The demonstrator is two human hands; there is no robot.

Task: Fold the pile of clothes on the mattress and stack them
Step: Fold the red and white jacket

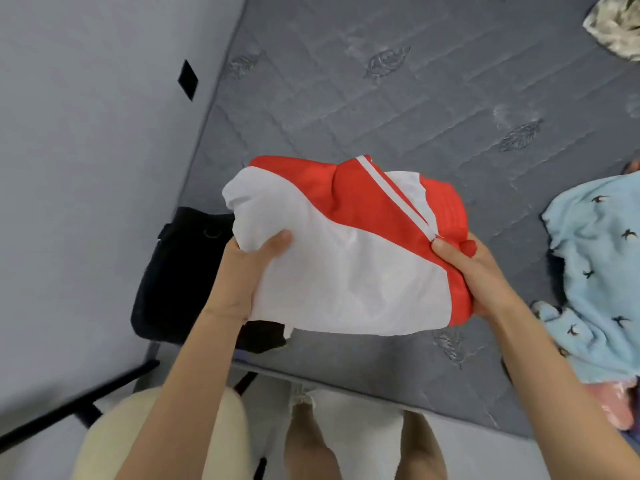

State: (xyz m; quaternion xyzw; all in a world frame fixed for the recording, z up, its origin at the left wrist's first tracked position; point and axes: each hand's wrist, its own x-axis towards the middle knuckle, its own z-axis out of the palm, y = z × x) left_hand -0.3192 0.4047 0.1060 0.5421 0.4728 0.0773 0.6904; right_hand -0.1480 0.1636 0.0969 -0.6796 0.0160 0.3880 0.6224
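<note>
Nearest the camera, a person's left hand [254,271] grips the white edge of a folded red-and-white garment [346,258], thumb on top and fingers curled underneath. Their right hand [476,271] clutches the opposite, red edge in the same way. Together they hold the bundle in the air above the near corner of a grey quilted mattress [381,98]. Below and left of the bundle, a black item [173,271] lies at the mattress corner (a folded garment or a bag; it is hard to tell which). To the right, a pale blue garment [595,271] printed with small birds lies rumpled and unfolded, with something pink [623,407] just beside its near edge. A crumpled cream garment [616,26] sits at the far right of the view. The task looks partly done: this piece seems folded and ready to stack, while at least two pieces are left to fold.
</note>
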